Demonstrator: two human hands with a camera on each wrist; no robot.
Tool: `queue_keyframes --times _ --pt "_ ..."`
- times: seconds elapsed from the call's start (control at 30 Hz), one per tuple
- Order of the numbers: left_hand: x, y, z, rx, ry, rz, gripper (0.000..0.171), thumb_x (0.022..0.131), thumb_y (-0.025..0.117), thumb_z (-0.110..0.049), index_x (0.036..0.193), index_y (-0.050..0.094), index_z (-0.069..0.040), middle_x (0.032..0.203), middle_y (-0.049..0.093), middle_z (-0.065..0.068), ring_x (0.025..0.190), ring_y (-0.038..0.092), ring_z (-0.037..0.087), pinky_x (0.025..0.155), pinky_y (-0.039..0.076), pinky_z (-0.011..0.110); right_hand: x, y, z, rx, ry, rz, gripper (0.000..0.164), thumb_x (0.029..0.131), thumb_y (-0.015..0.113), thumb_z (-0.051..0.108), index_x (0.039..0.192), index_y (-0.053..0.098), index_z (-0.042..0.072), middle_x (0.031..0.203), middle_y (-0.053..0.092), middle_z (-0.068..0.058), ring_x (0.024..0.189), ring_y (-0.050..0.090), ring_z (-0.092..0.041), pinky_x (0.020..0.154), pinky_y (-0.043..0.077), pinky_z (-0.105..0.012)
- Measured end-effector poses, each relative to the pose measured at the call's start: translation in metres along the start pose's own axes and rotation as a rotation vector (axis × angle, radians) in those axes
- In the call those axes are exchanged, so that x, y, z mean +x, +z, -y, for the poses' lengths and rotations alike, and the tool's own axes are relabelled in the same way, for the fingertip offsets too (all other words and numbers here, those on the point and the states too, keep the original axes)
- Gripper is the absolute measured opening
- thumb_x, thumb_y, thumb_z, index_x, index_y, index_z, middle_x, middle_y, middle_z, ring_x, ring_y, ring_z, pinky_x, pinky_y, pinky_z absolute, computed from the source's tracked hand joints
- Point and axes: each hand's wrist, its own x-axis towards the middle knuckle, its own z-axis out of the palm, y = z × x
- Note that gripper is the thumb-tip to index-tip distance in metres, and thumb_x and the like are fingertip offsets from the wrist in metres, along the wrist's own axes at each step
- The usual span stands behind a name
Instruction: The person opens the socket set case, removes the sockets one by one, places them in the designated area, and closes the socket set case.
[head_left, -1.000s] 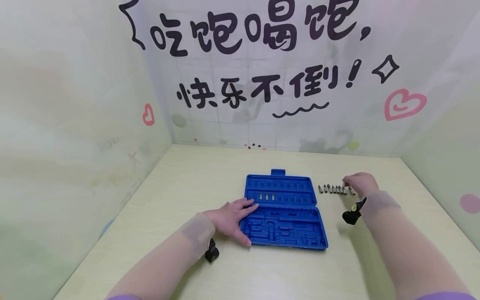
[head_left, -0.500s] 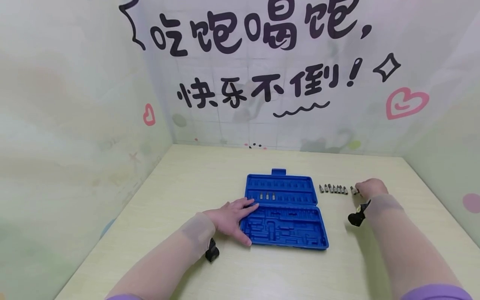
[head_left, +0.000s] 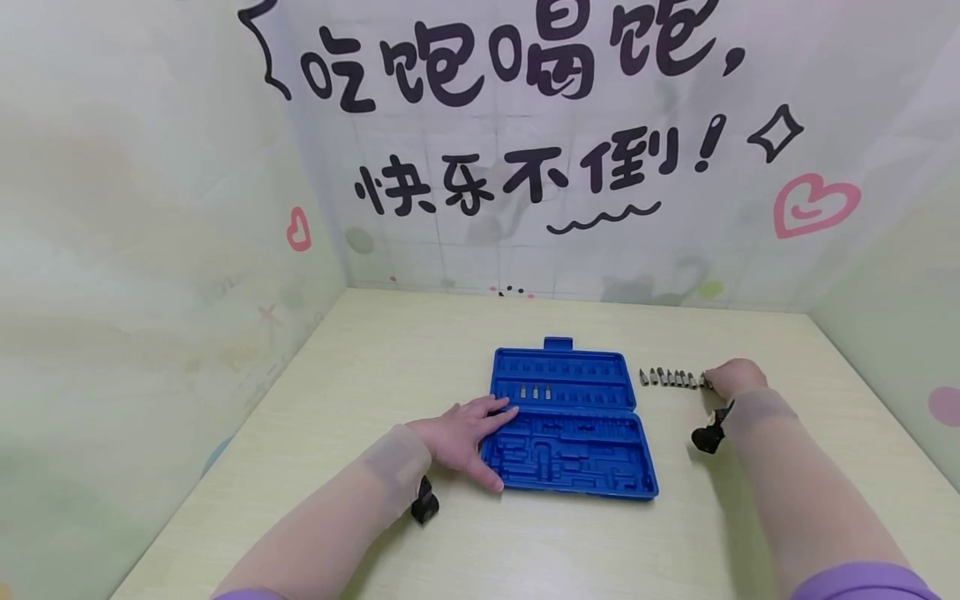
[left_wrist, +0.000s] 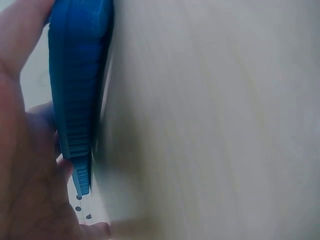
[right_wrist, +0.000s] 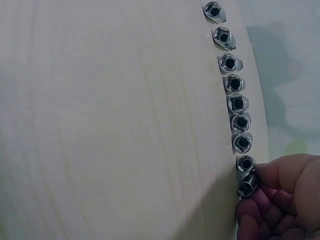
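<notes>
My left hand [head_left: 463, 437] lies with spread fingers over the left edge of an open blue plastic case [head_left: 647, 467]. In the left wrist view the thumb and fingers rest along the ribbed side of the case [left_wrist: 75, 85]. At the right, my right hand [head_left: 737, 377] pinches a small metal bit socket [right_wrist: 248, 186] between thumb and finger. That piece is tilted and sits right against the last bit socket [right_wrist: 246, 163] of a row. Several more bit sockets [right_wrist: 234, 83] line up beyond, hollow ends toward the right wrist camera.
Three small bits [head_left: 536, 392] stand in slots of the case's far half. The case lies on a pale wooden table [head_left: 570, 550]. A printed wall sheet [head_left: 465, 250] closes off the back, with side walls left and right.
My right hand moved right and lowered to the row's end, then slid slightly left, bringing the end bit sockets closer to the others. My left hand has stayed in place.
</notes>
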Motion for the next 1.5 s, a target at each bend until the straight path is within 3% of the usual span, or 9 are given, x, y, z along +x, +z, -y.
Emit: queue_keyframes --times 0.37,0.47,0.6,0.67,0.83,0.93,1.1,1.27,1.5 --pt "0.0 -0.001 -0.001 -0.005 -0.003 0.0 0.112 0.07 0.07 -0.07 0.156 0.011 -0.031 0.161 0.003 -0.008 0.147 0.001 0.018 0.115 0.009 0.055 -0.003 0.001 0.002 0.013 -0.025 0.019 0.047 0.094 0.046 0.022 0.12 0.053 -0.017 0.12 0.053 -0.035 0.108 0.052 -0.048 0.092 0.043 -0.054" --pt "0.0 0.0 0.0 -0.003 -0.004 0.002 0.112 0.07 0.07 -0.071 0.156 0.01 -0.031 0.161 0.002 -0.008 0.147 0.001 0.018 0.115 0.009 0.055 -0.004 0.0 0.002 0.029 -0.01 0.02 0.046 0.093 0.044 0.025 0.107 0.057 -0.017 0.107 0.058 -0.032 0.097 0.055 -0.043 0.084 0.046 -0.05" --pt "0.001 0.0 0.0 -0.006 -0.004 0.002 0.111 0.07 0.07 -0.07 0.156 0.011 -0.031 0.161 0.003 -0.008 0.147 0.001 0.018 0.114 0.01 0.055 -0.006 -0.002 0.001 0.045 -0.006 0.033 0.037 0.092 0.041 0.026 0.079 0.06 -0.003 0.081 0.06 -0.016 0.076 0.052 -0.029 0.07 0.044 -0.04" --pt "0.001 0.0 0.0 -0.005 -0.005 0.002 0.111 0.07 0.07 -0.07 0.156 0.01 -0.032 0.161 0.003 -0.009 0.147 0.001 0.018 0.114 0.01 0.055 -0.007 -0.003 0.001 0.039 -0.012 0.041 0.038 0.092 0.039 0.025 0.075 0.059 -0.002 0.077 0.06 -0.015 0.073 0.051 -0.028 0.068 0.043 -0.039" --pt "0.002 0.0 0.0 -0.002 -0.003 0.003 0.112 0.07 0.069 -0.071 0.156 0.01 -0.032 0.161 0.002 -0.009 0.147 0.0 0.018 0.115 0.009 0.054 -0.012 -0.005 0.009 0.043 -0.041 0.038 0.05 0.097 0.037 0.028 0.111 0.055 -0.016 0.111 0.057 -0.032 0.099 0.053 -0.045 0.085 0.045 -0.052" --pt "0.002 0.0 0.0 -0.007 0.0 0.001 0.112 0.07 0.07 -0.071 0.156 0.01 -0.031 0.161 0.003 -0.008 0.147 0.0 0.019 0.115 0.009 0.054 -0.016 -0.001 0.023 0.111 -0.066 0.022 0.056 0.1 0.039 0.03 0.131 0.044 -0.016 0.128 0.048 -0.034 0.114 0.047 -0.047 0.095 0.041 -0.056" --pt "0.001 -0.001 0.001 -0.006 0.005 -0.002 0.111 0.07 0.07 -0.07 0.156 0.01 -0.031 0.161 0.003 -0.007 0.147 0.0 0.019 0.115 0.008 0.054 -0.025 0.012 0.054 0.256 -0.117 -0.014 0.054 0.1 0.045 0.031 0.132 0.047 -0.012 0.132 0.046 -0.031 0.106 0.05 -0.039 0.089 0.044 -0.052" --pt "0.002 -0.001 -0.001 -0.005 0.01 -0.001 0.111 0.07 0.07 -0.07 0.156 0.01 -0.031 0.161 0.003 -0.006 0.147 0.0 0.019 0.115 0.009 0.054 -0.033 0.031 0.086 0.386 -0.148 -0.004 0.046 0.099 0.05 0.027 0.129 0.052 -0.008 0.125 0.051 -0.026 0.091 0.048 -0.029 0.081 0.044 -0.043" --pt "0.001 0.0 0.0 -0.004 -0.001 -0.007 0.112 0.07 0.071 -0.07 0.156 0.012 -0.03 0.161 0.004 -0.006 0.147 0.001 0.02 0.115 0.009 0.053 -0.045 0.064 0.127 0.453 -0.14 0.035 0.042 0.099 0.053 0.025 0.126 0.054 -0.007 0.131 0.049 -0.024 0.119 0.046 -0.038 0.1 0.039 -0.053"
